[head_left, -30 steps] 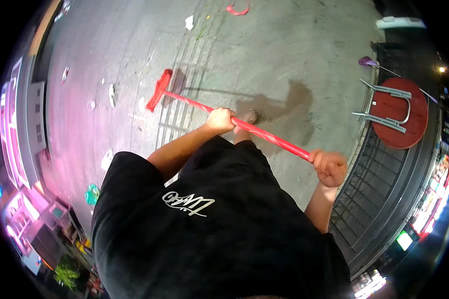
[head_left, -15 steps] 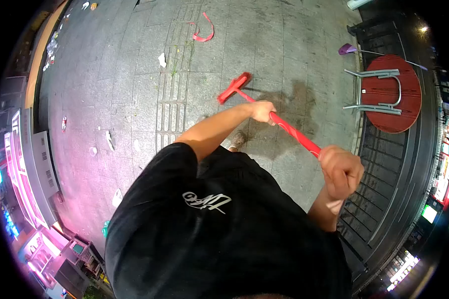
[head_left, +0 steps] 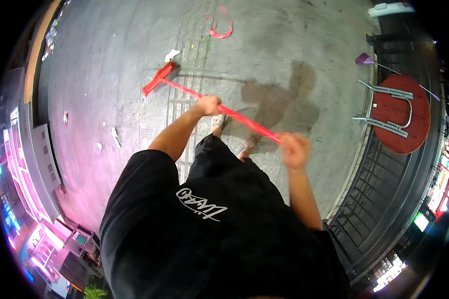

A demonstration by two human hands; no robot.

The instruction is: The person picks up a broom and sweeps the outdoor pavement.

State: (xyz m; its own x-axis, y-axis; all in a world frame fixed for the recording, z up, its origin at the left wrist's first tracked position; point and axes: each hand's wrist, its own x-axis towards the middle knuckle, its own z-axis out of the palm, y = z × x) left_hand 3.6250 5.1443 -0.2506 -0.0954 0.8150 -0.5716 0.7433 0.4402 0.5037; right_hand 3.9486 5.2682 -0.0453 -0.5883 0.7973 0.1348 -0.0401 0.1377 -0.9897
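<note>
red from bristles to tip, the broom (head_left: 234,115) slants across the space before the person, its head (head_left: 158,78) out to the left over grey paving (head_left: 269,35) and the far end of its handle (head_left: 257,127) on the right, nearer the body. the left hand (head_left: 208,105) has its fingers wrapped around the handle partway along; the right hand (head_left: 295,149) is curled around the top end, though blur hides how each finger lies. whether the bristles press on the ground i cannot tell. just beyond the head lies a white scrap (head_left: 172,55), and farther ahead a curled red strip (head_left: 227,32). off to the left is a crumpled white piece (head_left: 115,137) among other bits of litter. beneath the handle show two shoes (head_left: 217,120), with a dark shadow (head_left: 274,97) ahead and to the right. well apart from the hands, on the right, a round red table (head_left: 419,107) shows its folded metal legs (head_left: 391,91) beside dark railings (head_left: 351,229), and a purple tool (head_left: 364,59) with a thin shaft is near it.
</note>
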